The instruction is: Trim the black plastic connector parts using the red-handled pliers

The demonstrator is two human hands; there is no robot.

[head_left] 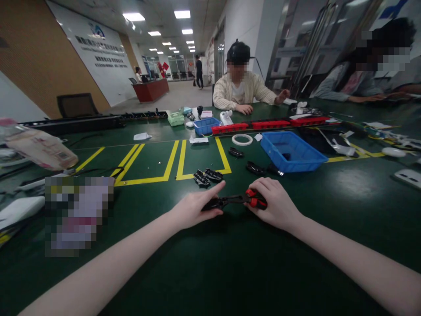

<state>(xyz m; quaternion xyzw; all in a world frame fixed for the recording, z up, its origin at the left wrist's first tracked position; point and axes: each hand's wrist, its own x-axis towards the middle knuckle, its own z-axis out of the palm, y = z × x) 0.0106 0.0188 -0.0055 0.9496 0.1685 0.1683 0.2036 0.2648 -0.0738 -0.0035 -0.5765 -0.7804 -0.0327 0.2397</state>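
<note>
My right hand point(276, 202) is closed around the red and black handles of a pair of pliers point(238, 199), whose dark jaws point left. The jaw tips meet a small black plastic part point(213, 203) pinched between the thumb and fingers of my left hand point(190, 209). Just beyond lie two similar black parts, one point(201, 178) tilted and another point(214, 174) beside it. Farther right on the table are more black pieces point(254, 168), close to a blue bin point(296, 164).
A smaller blue bin point(206, 127), a tape roll point(242, 139) and red strips point(271, 124) stand across the green table point(210, 272). At left are a bottle point(39, 145) and a blurred-out flat object point(80, 215). A person point(241, 90) sits opposite; another sits at right.
</note>
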